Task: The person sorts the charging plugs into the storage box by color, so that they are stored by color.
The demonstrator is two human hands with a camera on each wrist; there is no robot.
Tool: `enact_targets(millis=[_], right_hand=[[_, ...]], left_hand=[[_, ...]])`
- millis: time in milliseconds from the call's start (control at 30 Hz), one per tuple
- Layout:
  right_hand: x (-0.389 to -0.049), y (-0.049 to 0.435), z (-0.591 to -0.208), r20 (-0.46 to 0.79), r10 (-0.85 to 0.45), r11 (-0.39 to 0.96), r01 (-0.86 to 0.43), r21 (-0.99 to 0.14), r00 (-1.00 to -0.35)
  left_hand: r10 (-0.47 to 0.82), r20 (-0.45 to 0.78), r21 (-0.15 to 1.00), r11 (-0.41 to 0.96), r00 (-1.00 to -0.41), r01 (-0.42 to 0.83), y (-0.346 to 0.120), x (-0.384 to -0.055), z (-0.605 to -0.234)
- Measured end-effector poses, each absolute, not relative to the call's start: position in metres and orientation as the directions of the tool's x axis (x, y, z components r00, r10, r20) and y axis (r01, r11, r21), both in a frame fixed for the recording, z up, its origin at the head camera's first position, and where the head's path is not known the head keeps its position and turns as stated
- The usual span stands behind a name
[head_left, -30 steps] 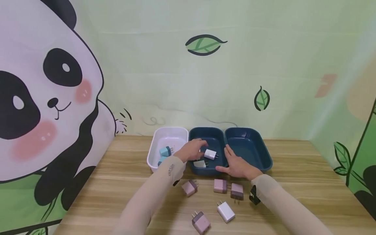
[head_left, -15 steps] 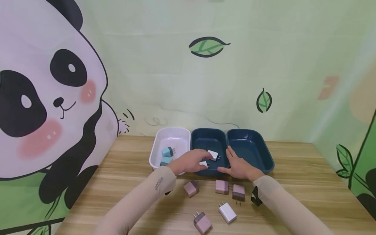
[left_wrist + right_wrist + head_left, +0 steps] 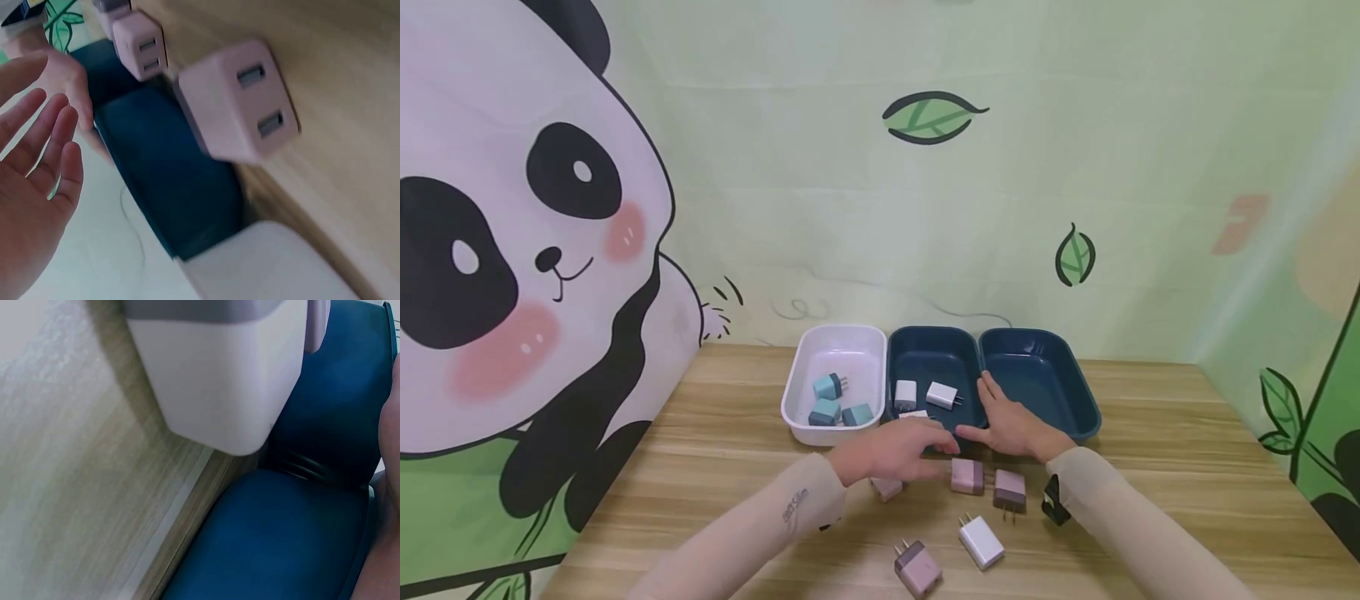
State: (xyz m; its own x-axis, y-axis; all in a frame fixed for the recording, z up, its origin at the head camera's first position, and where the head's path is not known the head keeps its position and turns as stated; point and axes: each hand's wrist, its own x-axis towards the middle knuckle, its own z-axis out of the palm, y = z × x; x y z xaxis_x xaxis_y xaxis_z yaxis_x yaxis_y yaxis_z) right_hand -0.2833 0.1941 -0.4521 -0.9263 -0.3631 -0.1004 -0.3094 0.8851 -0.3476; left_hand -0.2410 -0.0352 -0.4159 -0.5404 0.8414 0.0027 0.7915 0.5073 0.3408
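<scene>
My left hand (image 3: pixel 895 450) is over the front rim of the middle dark blue bin (image 3: pixel 934 337), its fingers loosely extended and holding nothing. It partly hides a pink plug charger (image 3: pixel 887 489) on the table. In the left wrist view, a pink charger (image 3: pixel 234 100) shows two USB ports. My right hand (image 3: pixel 1011 425) rests with straight fingers at the seam between the middle and right dark blue bins (image 3: pixel 1086 400). White chargers (image 3: pixel 943 396) lie in the middle bin, one partly covered by the left hand. Two pink chargers (image 3: pixel 1009 490) sit just before the right hand.
A white bin (image 3: pixel 787 400) at the left holds three light blue chargers (image 3: pixel 827 386). Nearer on the wooden table (image 3: pixel 1150 500) lie a white charger (image 3: pixel 981 542) and another pink charger (image 3: pixel 917 568). A wall with printed leaves (image 3: pixel 936 117) stands behind the bins.
My left hand has drawn back from inside the middle bin to its front edge, uncovering white chargers there and a third light blue charger. The right hand has stayed in place.
</scene>
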Motion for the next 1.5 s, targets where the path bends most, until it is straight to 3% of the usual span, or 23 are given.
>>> enact_targets(millis=[167,400,600,800,1167,1500], right_hand=[[-0.283,0.195,-0.453,-0.095,-0.367,0.883,-0.314,-0.350,-0.926],[-0.282,0.196,-0.453,-0.099,-0.370,0.876,-0.312,-0.368,-0.924],[-0.282,0.194,-0.452,-0.095,-0.370,0.874,-0.311,-0.373,-0.924],[-0.283,0.195,-0.454,-0.101,-0.369,0.877,-0.310,-0.367,-0.924],[-0.283,0.194,-0.453,-0.107,-0.367,0.876,-0.305,-0.373,-0.924],[-0.284,0.195,-0.455,-0.104,-0.361,0.878,-0.300,-0.374,-0.927]], left_hand=[[0.876,-0.005,0.389,0.446,-0.482,0.806,-0.028,-0.233,-0.425],[0.934,-0.026,0.364,0.341,-0.356,0.867,-0.012,-0.225,-0.434],[0.955,-0.065,0.357,0.294,-0.290,0.887,0.000,-0.218,-0.440],[0.957,-0.080,0.335,0.289,-0.279,0.897,0.005,-0.213,-0.443],[0.949,-0.161,0.431,0.314,-0.271,0.846,0.013,-0.216,-0.458],[0.947,-0.175,0.432,0.319,-0.269,0.843,0.014,-0.214,-0.462]])
